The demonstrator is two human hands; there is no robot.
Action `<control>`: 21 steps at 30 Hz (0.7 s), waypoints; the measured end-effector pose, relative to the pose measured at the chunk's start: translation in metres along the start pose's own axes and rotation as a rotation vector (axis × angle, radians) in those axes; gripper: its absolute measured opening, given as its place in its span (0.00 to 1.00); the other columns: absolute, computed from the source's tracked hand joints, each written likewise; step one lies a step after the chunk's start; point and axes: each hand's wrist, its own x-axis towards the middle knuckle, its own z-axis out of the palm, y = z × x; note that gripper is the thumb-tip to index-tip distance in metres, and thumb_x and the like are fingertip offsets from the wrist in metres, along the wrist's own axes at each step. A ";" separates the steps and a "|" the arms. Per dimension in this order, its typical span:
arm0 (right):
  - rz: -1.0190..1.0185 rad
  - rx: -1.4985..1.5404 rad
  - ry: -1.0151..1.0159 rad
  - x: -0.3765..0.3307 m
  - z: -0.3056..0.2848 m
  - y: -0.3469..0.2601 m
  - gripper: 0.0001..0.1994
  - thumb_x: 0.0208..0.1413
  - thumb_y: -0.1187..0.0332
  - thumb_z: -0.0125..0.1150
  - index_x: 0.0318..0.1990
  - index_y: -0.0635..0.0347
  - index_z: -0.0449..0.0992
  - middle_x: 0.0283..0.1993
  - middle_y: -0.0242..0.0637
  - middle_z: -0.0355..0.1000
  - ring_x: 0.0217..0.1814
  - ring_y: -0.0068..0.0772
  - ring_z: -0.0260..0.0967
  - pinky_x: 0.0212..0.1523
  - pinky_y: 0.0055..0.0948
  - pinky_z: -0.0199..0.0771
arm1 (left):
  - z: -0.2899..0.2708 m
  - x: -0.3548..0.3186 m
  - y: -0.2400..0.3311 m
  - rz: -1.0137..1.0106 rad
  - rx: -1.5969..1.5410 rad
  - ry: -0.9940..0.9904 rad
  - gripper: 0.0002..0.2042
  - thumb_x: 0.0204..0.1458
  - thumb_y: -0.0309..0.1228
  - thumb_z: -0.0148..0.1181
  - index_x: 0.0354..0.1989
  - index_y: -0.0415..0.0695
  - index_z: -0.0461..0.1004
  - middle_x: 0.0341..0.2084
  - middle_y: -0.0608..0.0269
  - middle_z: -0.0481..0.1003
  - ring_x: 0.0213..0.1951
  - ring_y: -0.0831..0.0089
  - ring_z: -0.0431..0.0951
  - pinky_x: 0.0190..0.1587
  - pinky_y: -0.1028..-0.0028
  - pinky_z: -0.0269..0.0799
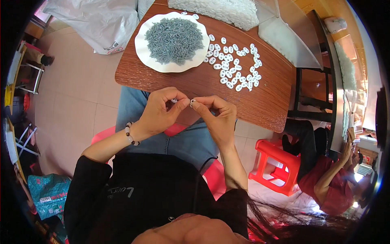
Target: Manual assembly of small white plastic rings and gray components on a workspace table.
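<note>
My left hand (159, 114) and my right hand (219, 120) meet over my lap, near the table's front edge. Between the right thumb and forefinger is a small white piece (192, 103), partly covered by the fingertips. The left hand is closed in a pinch, its tips right beside that piece. A second white piece (174, 100) with dark marks shows inside the left fingers. Ahead, a white scalloped plate (142, 53) holds a heap of short grey-blue rods (174, 40). To its right, many small white oval pieces (229, 69) with dark spots lie scattered on the brown table (260, 105).
A pile of white pieces (219, 12) and clear plastic panels (302, 49) stand at the table's far side. A white plastic bag (97, 24) is at far left. On the right are a red stool (276, 166) and another person in a dark red top (335, 187).
</note>
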 end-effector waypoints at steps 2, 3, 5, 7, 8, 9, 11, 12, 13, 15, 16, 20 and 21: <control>0.002 -0.014 0.002 0.000 0.000 0.000 0.06 0.51 0.76 0.65 0.36 0.67 0.80 0.32 0.32 0.77 0.33 0.14 0.70 0.36 0.15 0.68 | 0.000 0.001 -0.001 0.007 0.006 0.001 0.06 0.53 0.28 0.60 0.29 0.37 0.75 0.23 0.66 0.72 0.27 0.81 0.68 0.28 0.79 0.61; -0.002 -0.006 0.003 0.000 0.000 0.001 0.06 0.51 0.76 0.65 0.36 0.67 0.80 0.32 0.32 0.77 0.33 0.14 0.70 0.36 0.15 0.68 | 0.000 0.001 -0.001 0.013 0.013 0.002 0.06 0.53 0.28 0.60 0.29 0.37 0.75 0.23 0.66 0.72 0.27 0.80 0.69 0.28 0.79 0.61; -0.006 0.002 0.003 0.000 0.000 0.001 0.06 0.51 0.76 0.65 0.37 0.67 0.80 0.32 0.32 0.77 0.33 0.14 0.70 0.36 0.15 0.68 | 0.001 0.001 -0.002 0.018 0.017 0.005 0.06 0.53 0.27 0.60 0.29 0.36 0.75 0.23 0.65 0.72 0.27 0.80 0.69 0.28 0.79 0.62; -0.005 -0.005 -0.007 0.001 0.001 0.002 0.06 0.52 0.76 0.65 0.37 0.67 0.80 0.32 0.32 0.77 0.33 0.14 0.70 0.36 0.15 0.68 | 0.001 0.001 -0.004 0.024 0.020 0.007 0.06 0.53 0.27 0.60 0.29 0.36 0.75 0.23 0.65 0.72 0.27 0.79 0.69 0.29 0.78 0.62; -0.005 -0.005 -0.007 0.001 0.001 0.002 0.06 0.52 0.76 0.65 0.37 0.67 0.80 0.32 0.32 0.77 0.33 0.14 0.70 0.36 0.15 0.68 | 0.001 0.001 -0.005 0.033 0.023 0.013 0.06 0.53 0.27 0.60 0.29 0.36 0.75 0.23 0.66 0.72 0.28 0.80 0.69 0.29 0.79 0.62; -0.002 -0.001 -0.008 0.002 0.001 0.005 0.06 0.52 0.76 0.65 0.37 0.67 0.80 0.32 0.31 0.77 0.33 0.14 0.70 0.36 0.15 0.68 | 0.001 0.001 -0.006 0.042 0.027 0.019 0.06 0.53 0.27 0.60 0.29 0.36 0.75 0.23 0.66 0.72 0.28 0.81 0.69 0.28 0.79 0.62; 0.000 0.004 -0.011 0.002 0.002 0.006 0.06 0.52 0.76 0.65 0.37 0.67 0.80 0.32 0.31 0.77 0.33 0.14 0.70 0.36 0.15 0.68 | 0.000 0.001 -0.005 0.019 0.011 0.014 0.07 0.53 0.28 0.60 0.29 0.36 0.75 0.23 0.67 0.72 0.27 0.82 0.68 0.28 0.80 0.62; 0.011 0.028 -0.001 0.002 0.002 0.005 0.06 0.52 0.76 0.65 0.37 0.67 0.80 0.32 0.31 0.77 0.33 0.14 0.70 0.36 0.15 0.68 | 0.000 0.001 -0.005 -0.003 -0.006 0.008 0.07 0.54 0.28 0.61 0.29 0.36 0.76 0.23 0.68 0.72 0.27 0.84 0.68 0.28 0.81 0.61; 0.021 0.052 0.009 0.002 0.001 0.004 0.06 0.52 0.76 0.65 0.37 0.67 0.80 0.32 0.31 0.77 0.33 0.14 0.70 0.36 0.15 0.68 | 0.000 0.002 -0.005 -0.003 -0.007 0.008 0.07 0.54 0.28 0.61 0.29 0.36 0.76 0.23 0.68 0.72 0.27 0.84 0.68 0.28 0.81 0.61; 0.014 0.058 0.013 0.002 0.001 0.003 0.06 0.52 0.76 0.65 0.37 0.67 0.80 0.32 0.31 0.77 0.33 0.14 0.70 0.36 0.15 0.68 | 0.000 0.002 -0.005 0.000 -0.026 -0.001 0.07 0.54 0.28 0.61 0.30 0.37 0.76 0.23 0.69 0.72 0.27 0.85 0.67 0.27 0.82 0.61; 0.008 0.065 0.016 0.002 0.001 0.002 0.06 0.52 0.76 0.65 0.37 0.66 0.80 0.32 0.31 0.77 0.33 0.14 0.70 0.36 0.15 0.68 | 0.000 0.002 -0.005 0.000 -0.025 -0.001 0.07 0.54 0.28 0.61 0.30 0.37 0.76 0.23 0.69 0.72 0.27 0.85 0.67 0.27 0.82 0.61; 0.020 0.052 0.018 0.002 0.001 0.003 0.06 0.52 0.76 0.65 0.37 0.67 0.80 0.32 0.31 0.77 0.33 0.15 0.70 0.37 0.15 0.68 | 0.001 0.002 -0.005 -0.020 -0.037 -0.002 0.07 0.54 0.28 0.60 0.30 0.37 0.76 0.23 0.69 0.72 0.26 0.85 0.67 0.27 0.82 0.61; 0.014 0.040 0.014 0.002 0.001 0.004 0.06 0.52 0.76 0.65 0.37 0.67 0.80 0.32 0.31 0.77 0.33 0.14 0.70 0.36 0.15 0.68 | 0.001 0.002 -0.004 -0.040 -0.052 -0.008 0.07 0.54 0.29 0.60 0.30 0.37 0.76 0.23 0.69 0.72 0.26 0.85 0.67 0.27 0.82 0.61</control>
